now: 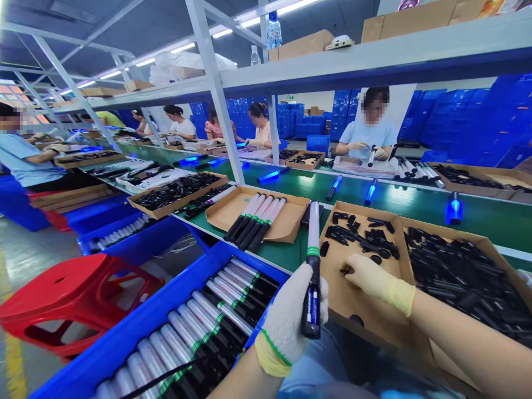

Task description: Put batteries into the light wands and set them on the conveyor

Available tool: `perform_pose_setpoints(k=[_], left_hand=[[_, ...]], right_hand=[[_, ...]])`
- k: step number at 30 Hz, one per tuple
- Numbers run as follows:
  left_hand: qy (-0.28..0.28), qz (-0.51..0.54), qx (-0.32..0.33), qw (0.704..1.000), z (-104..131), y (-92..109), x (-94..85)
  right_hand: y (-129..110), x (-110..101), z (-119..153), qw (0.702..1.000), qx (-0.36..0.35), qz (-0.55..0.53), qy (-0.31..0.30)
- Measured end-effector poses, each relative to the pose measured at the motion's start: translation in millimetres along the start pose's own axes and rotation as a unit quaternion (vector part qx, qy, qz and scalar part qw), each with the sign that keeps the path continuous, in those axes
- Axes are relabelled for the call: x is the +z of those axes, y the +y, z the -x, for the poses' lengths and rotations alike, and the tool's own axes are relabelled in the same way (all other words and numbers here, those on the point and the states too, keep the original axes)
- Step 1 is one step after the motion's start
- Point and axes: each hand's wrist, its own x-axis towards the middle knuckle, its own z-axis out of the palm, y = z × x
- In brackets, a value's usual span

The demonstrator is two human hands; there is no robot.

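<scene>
My left hand point(286, 307), in a white knit glove over a yellow one, is wrapped around the black handle of a light stick point(313, 249). The stick points up and away, with a clear tube, a green band and a blue-labelled battery point(312, 305) showing in its handle's opening. Over a cardboard tray point(332, 293) on the right, my right hand point(374, 280) in a pale yellow glove bends its fingers together around a small black part point(346, 270), mostly hidden by the fingers. Loose black plastic pieces point(366, 235) lie just beyond that hand.
A blue bin point(137, 332) of light sticks stands at lower left, beside a red stool point(70, 299). More sticks point(257, 219) lie on a cardboard tray ahead. Black parts point(469, 277) fill a box at right. Lit blue sticks point(371, 191) lie on the green belt point(399, 194); co-workers sit beyond.
</scene>
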Motion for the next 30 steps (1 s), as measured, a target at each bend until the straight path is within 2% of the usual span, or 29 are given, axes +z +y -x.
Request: perform_pose_setpoints(k=[2,5,7,8,12,14,16,18,20,21,23,25,30], left_hand=[[-0.021,-0.002,0.017,1.000,-0.1,-6.4,1.7],[-0.028,-0.016,0.016,0.999,-0.9,-14.0,8.7],[-0.030,-0.021,0.010,0.999,-2.4,-16.8,14.4],[-0.030,-0.023,0.008,0.999,-3.4,-17.4,16.7],[0.002,-0.024,0.004,1.000,-8.3,-16.2,19.5],[0.022,-0.017,-0.003,1.000,-9.8,-14.5,18.5],[0.029,-0.009,-0.007,1.000,-10.0,-12.7,17.5],[0.027,0.001,-0.009,1.000,-9.6,-10.5,17.2],[0.024,0.006,-0.003,1.000,-9.4,-8.2,17.7],[0.027,0.006,0.003,1.000,-9.5,-7.2,18.3],[0.033,0.004,0.009,0.999,-10.1,-6.0,19.7],[0.037,0.002,0.007,0.999,-10.8,-6.4,21.4],[0.023,-0.002,-0.003,1.000,-7.6,-9.3,22.8]], right_hand=[[-13.1,-21.9,18.3,0.999,0.012,-0.047,0.002],[-29.3,-50.4,48.1,0.978,0.024,-0.200,0.048],[-29.9,-55.9,61.8,0.957,0.039,-0.276,0.075],[-26.4,-53.8,66.1,0.956,0.051,-0.279,0.078],[-1.1,-35.1,75.4,0.975,0.093,-0.199,0.040],[11.1,-35.5,84.1,0.977,0.095,-0.187,0.036],[24.7,-47.0,98.5,0.980,0.103,-0.160,0.061],[43.4,-65.1,114.6,0.981,0.127,-0.097,0.112],[66.1,-82.1,125.0,0.975,0.165,0.012,0.149],[76.9,-88.2,125.5,0.969,0.180,0.075,0.149],[92.1,-93.1,113.9,0.958,0.196,0.168,0.123],[95.8,-88.6,85.6,0.959,0.185,0.194,0.092],[78.4,-56.3,-2.6,0.968,0.173,0.176,0.046]])
